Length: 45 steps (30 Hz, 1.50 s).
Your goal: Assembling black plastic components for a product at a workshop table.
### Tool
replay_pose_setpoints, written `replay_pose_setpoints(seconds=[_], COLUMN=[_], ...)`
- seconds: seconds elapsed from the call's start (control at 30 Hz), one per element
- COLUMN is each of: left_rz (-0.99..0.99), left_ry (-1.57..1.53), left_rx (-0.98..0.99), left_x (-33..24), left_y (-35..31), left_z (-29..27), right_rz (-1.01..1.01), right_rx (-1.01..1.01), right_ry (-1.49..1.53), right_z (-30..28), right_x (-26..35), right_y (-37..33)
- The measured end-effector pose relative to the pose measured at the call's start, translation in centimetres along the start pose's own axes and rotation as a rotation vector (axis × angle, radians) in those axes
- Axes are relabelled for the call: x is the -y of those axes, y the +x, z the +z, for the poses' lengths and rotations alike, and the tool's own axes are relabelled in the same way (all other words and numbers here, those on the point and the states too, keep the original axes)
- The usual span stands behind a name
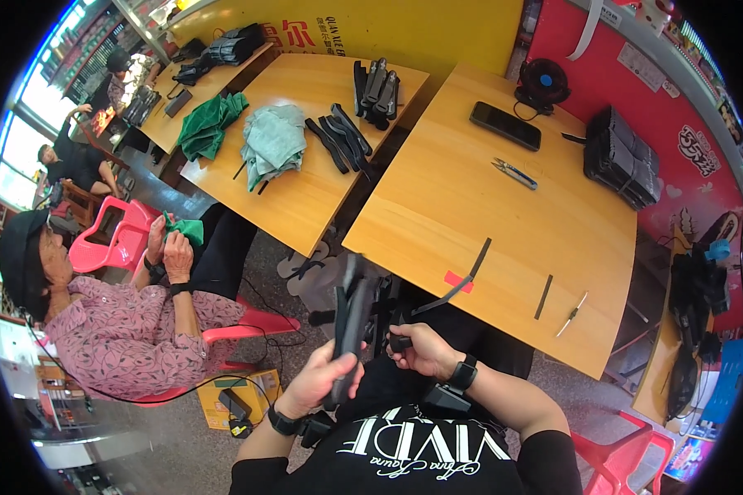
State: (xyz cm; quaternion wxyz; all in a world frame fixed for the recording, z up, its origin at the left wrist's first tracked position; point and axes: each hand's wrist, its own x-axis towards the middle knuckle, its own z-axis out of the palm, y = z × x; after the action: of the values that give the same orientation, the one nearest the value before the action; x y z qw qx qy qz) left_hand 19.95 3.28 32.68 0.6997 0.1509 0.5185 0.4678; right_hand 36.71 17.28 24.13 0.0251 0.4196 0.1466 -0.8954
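Straps [354, 313] sit clamped in the left hand [324, 381], likely for steadiness; right hand [430, 351] pinches a dark piece [399, 341].

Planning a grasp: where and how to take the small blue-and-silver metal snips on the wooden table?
I'd pinch the snips by the blue handle, from above and the near side: they lie flat, pointed blades facing away.

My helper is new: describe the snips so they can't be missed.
Find the wooden table with a fan at its far corner. Beside that lies a black phone, the snips just below in view. Unlike that slab, they are slim, silvery and forked.
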Motion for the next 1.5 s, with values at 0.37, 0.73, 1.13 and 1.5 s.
replay_pose_setpoints(seconds=[0.37,0.73,1.13,1.5], left_rz=[0.178,0.413,0.415,0.57], left_ry=[0.245,0.266,0.533,1.047], left_rx=[-0.063,-0.091,0.149,-0.326], left_x=[0.8,3.1,3.3,9.5], left_y=[0.4,3.0,2.4,15.1], left_z=[2.0,1.4,0.1,-7.9], right_rz=[-0.113,-0.362,-0.486,-0.414], right_rx=[0.14,0.36,0.139,0.345], right_ry=[-0.034,0.063,-0.133,-0.104], right_z=[2.1,1.5,4.1,3.5], right_x=[0.2,-0.1,-0.8,-0.9], right_y=[0.5,-1.2,-2.8,-3.6])
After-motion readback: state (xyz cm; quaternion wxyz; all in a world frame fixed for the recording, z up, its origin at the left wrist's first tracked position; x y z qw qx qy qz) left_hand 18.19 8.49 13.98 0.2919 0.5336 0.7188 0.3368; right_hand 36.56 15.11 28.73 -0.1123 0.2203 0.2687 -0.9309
